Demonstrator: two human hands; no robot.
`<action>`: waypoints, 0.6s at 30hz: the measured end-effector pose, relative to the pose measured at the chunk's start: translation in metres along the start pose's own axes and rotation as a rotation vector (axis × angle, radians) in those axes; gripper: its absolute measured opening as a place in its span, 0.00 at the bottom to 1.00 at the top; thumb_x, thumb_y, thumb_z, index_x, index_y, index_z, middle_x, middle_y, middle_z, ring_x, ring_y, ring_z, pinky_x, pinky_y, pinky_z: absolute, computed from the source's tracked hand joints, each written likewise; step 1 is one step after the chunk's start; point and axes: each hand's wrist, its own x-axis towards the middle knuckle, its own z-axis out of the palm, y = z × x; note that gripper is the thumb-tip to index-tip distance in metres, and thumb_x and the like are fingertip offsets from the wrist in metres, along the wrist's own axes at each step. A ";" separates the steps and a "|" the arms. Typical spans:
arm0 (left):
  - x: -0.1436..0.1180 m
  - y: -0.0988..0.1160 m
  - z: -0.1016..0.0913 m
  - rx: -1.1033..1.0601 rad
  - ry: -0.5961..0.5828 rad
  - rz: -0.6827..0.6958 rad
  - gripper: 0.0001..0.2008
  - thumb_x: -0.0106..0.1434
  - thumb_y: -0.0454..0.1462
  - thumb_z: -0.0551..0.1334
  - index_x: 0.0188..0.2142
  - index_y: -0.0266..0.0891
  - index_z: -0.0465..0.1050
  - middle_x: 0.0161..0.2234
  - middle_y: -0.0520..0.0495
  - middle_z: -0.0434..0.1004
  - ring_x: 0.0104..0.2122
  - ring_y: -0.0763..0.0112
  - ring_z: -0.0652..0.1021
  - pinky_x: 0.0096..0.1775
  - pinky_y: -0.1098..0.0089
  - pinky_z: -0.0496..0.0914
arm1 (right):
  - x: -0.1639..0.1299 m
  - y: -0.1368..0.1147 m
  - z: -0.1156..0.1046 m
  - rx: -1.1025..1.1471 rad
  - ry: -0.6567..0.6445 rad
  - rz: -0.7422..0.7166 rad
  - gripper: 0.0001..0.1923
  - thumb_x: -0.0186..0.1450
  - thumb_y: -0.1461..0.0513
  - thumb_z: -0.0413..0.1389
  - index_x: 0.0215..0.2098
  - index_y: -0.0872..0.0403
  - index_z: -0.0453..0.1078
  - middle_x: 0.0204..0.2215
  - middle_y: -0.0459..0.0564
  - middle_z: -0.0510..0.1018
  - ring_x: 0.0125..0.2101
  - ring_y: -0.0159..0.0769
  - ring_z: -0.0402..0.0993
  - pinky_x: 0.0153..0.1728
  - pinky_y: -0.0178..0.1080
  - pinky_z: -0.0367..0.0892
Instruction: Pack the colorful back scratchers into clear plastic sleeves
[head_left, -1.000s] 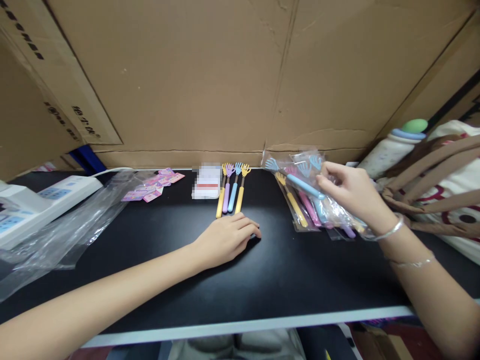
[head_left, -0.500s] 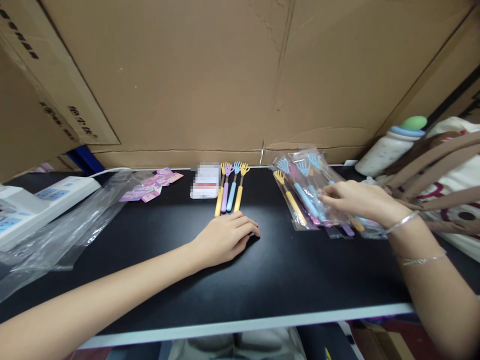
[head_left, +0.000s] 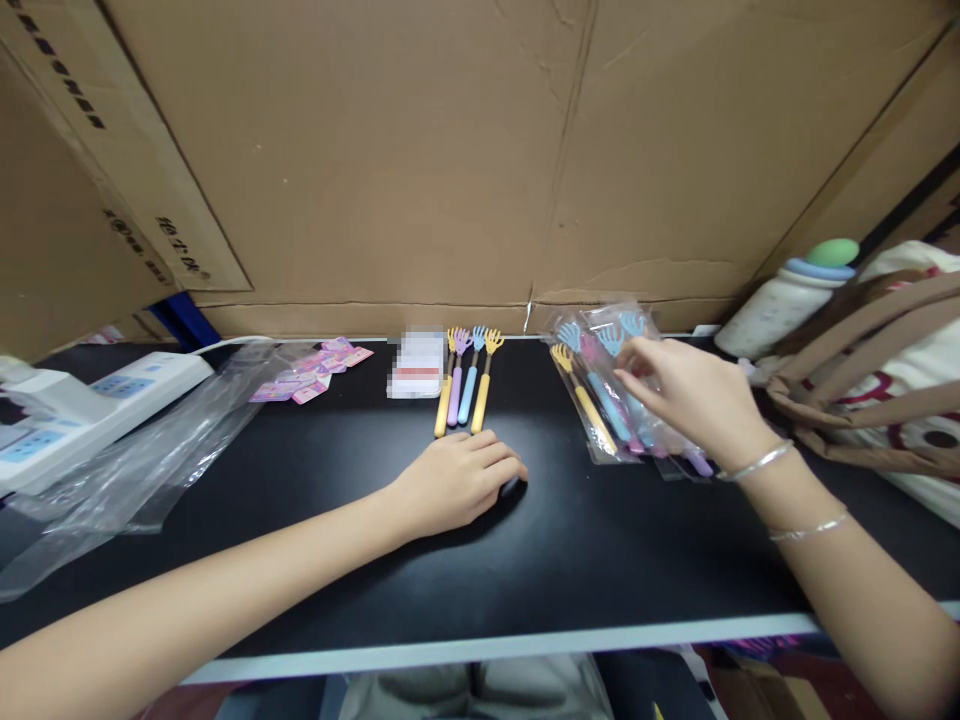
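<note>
My left hand (head_left: 461, 478) rests loosely on the black tabletop, fingers a little bent and holding nothing. Just beyond its fingertips lie several hand-shaped back scratchers: a purple one (head_left: 454, 395), a blue one (head_left: 467, 393) and yellow ones, one of them at the right (head_left: 481, 401). My right hand (head_left: 686, 395) hovers over a pile of back scratchers in clear plastic bags (head_left: 600, 395), thumb and forefinger apart with nothing visible between them. It hides the pile's right part. At the pile's left edge is a bagged yellow back scratcher (head_left: 595, 415).
Left of the loose scratchers are a blurred-out white packet (head_left: 417, 366) and pink-purple cards (head_left: 311, 372). Clear plastic sleeves (head_left: 161, 455) and a white power strip (head_left: 97, 410) lie far left. A bottle (head_left: 784, 305) and a bag (head_left: 885, 390) stand right. Cardboard (head_left: 390, 150) walls the back.
My right hand has moved left and lifted a little over the bagged back scratchers. My left hand stays in place; the whole view has shifted slightly.
</note>
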 end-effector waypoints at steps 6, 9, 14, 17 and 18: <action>-0.002 0.002 -0.002 0.148 0.051 0.138 0.11 0.67 0.31 0.50 0.41 0.41 0.70 0.38 0.50 0.77 0.36 0.70 0.74 0.36 0.70 0.66 | -0.014 -0.047 0.011 0.279 -0.067 -0.476 0.07 0.66 0.63 0.48 0.34 0.52 0.67 0.31 0.47 0.75 0.32 0.34 0.70 0.32 0.34 0.59; -0.004 0.001 -0.010 0.294 0.079 0.263 0.11 0.69 0.31 0.49 0.39 0.40 0.70 0.36 0.49 0.77 0.33 0.71 0.74 0.33 0.70 0.63 | -0.021 -0.064 0.017 0.312 -0.156 -0.612 0.09 0.68 0.63 0.47 0.33 0.53 0.67 0.29 0.48 0.74 0.31 0.34 0.70 0.32 0.35 0.60; -0.014 -0.019 -0.032 0.360 0.039 0.194 0.12 0.70 0.32 0.48 0.39 0.42 0.70 0.38 0.49 0.77 0.37 0.72 0.75 0.35 0.72 0.63 | -0.022 -0.064 0.023 0.356 -0.172 -0.635 0.10 0.69 0.62 0.46 0.33 0.54 0.68 0.29 0.49 0.73 0.31 0.35 0.70 0.32 0.35 0.60; -0.033 -0.044 -0.050 0.388 0.030 -0.011 0.11 0.68 0.33 0.50 0.41 0.42 0.71 0.39 0.49 0.77 0.38 0.69 0.75 0.35 0.71 0.65 | -0.020 -0.059 0.023 0.362 -0.180 -0.621 0.09 0.68 0.63 0.47 0.34 0.54 0.68 0.28 0.49 0.73 0.30 0.34 0.70 0.32 0.34 0.60; -0.042 -0.054 -0.057 0.408 0.010 -0.113 0.11 0.68 0.33 0.50 0.41 0.43 0.71 0.39 0.49 0.77 0.39 0.67 0.75 0.36 0.70 0.66 | -0.020 -0.057 0.022 0.359 -0.180 -0.621 0.09 0.68 0.63 0.47 0.33 0.54 0.68 0.28 0.49 0.73 0.30 0.34 0.70 0.32 0.35 0.60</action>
